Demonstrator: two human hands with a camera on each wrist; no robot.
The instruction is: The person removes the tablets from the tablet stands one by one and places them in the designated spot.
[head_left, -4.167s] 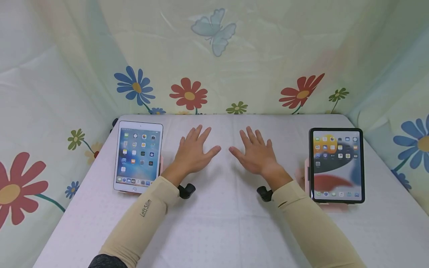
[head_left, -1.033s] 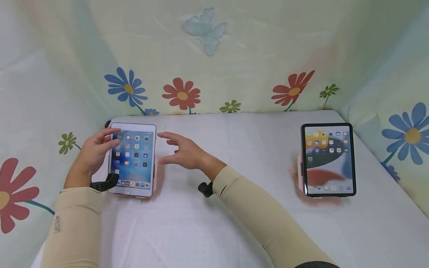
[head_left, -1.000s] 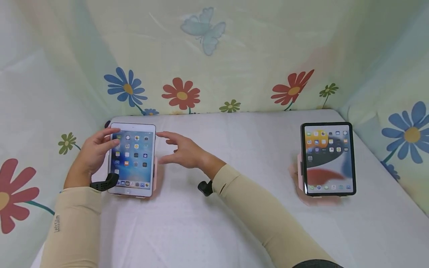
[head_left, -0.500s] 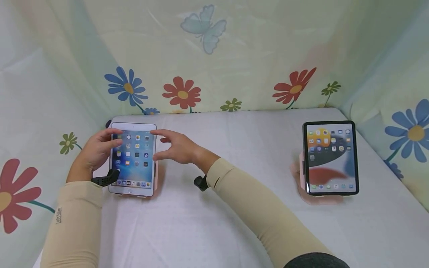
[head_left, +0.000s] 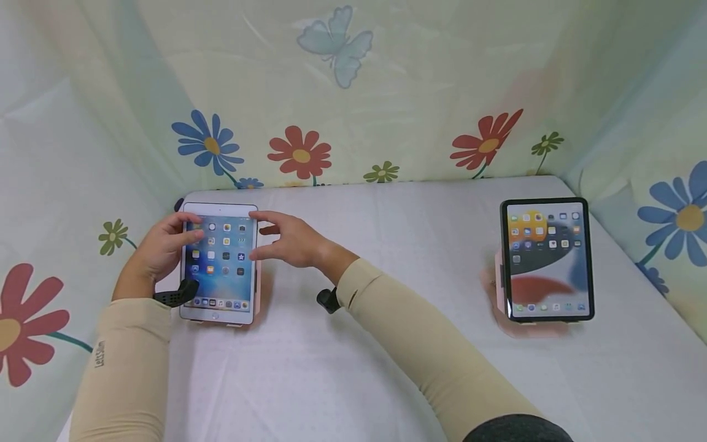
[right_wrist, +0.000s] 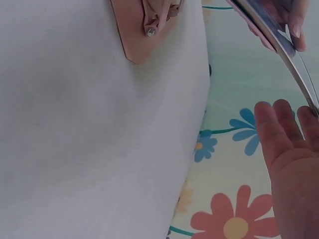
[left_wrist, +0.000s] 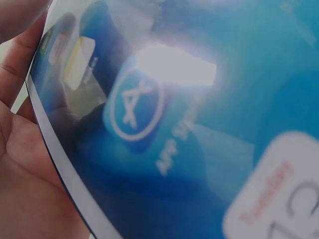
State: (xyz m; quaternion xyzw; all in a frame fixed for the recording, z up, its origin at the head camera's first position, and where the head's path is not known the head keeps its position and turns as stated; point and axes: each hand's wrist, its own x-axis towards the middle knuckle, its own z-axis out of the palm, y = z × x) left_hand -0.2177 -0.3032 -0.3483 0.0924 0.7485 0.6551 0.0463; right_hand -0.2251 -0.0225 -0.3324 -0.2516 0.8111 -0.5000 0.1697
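Drapery [head_left: 83,141] printed with flowers walled the far left, a large red flower [head_left: 8,333] low on it and a small green flower [head_left: 113,236] higher up. Next lay the left forearm in a beige sleeve [head_left: 123,380] lettered LetsSlim, with a black wrist strap [head_left: 173,298] at its end. The left hand [head_left: 153,252] was at the left edge of the white iPad [head_left: 223,263], index finger and thumb reaching in front of its upper left; whether the other fingers gripped the frame could not be told. That iPad leaned in portrait position on a pink stand [head_left: 258,294], on the left part of the white tablecloth [head_left: 298,380]; the left wrist view showed its App Store icon [left_wrist: 134,112] and part of a calendar icon [left_wrist: 279,199], both blurred. The right hand [head_left: 295,241] was at the right edge, index finger and thumb spread apart and the fingers in the right wrist view nearly straight, so it was loosely extended; firm contact could not be made out. A small black device [head_left: 328,301] was at that wrist, before a second beige sleeve [head_left: 431,356]. Well apart to the right, a black-cased iPad [head_left: 547,261] rested on its own pink base [head_left: 536,330], its screen lit with icons, and a blue flower [head_left: 690,218] marked the far right.
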